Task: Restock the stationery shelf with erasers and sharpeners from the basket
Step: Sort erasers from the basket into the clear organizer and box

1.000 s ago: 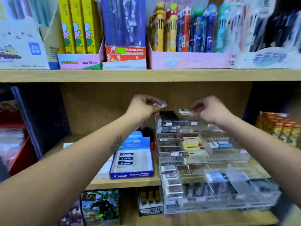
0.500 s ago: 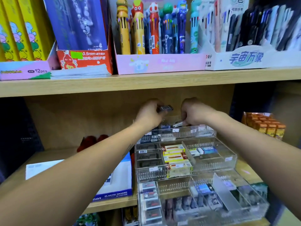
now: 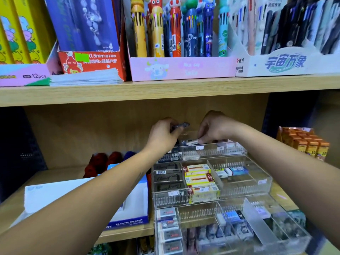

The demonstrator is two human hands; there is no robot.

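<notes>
Left hand (image 3: 161,135) pinching small eraser (image 3: 181,125) lengthwise rightward, right hand (image 3: 214,128) pinching another eraser (image 3: 192,142) leftward

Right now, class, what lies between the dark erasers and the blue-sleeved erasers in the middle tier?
The head view shows yellow-and-red eraser boxes between dark erasers and blue-sleeved erasers.

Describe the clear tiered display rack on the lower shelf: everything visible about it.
The rack looks like clear acrylic, stepped in three tiers that rise toward the back, each split by dividers with comb-like slotted fronts bearing small price labels. The middle tier holds dark packs, yellow-and-red boxed erasers and a few white and blue erasers. The bottom tier has wrapped erasers on the left and a tilted frosted divider. It stands on the wooden shelf beside a blue eraser box. Both hands reach the top tier: the right hand sets a small packet there, the left hand holds another.
</notes>
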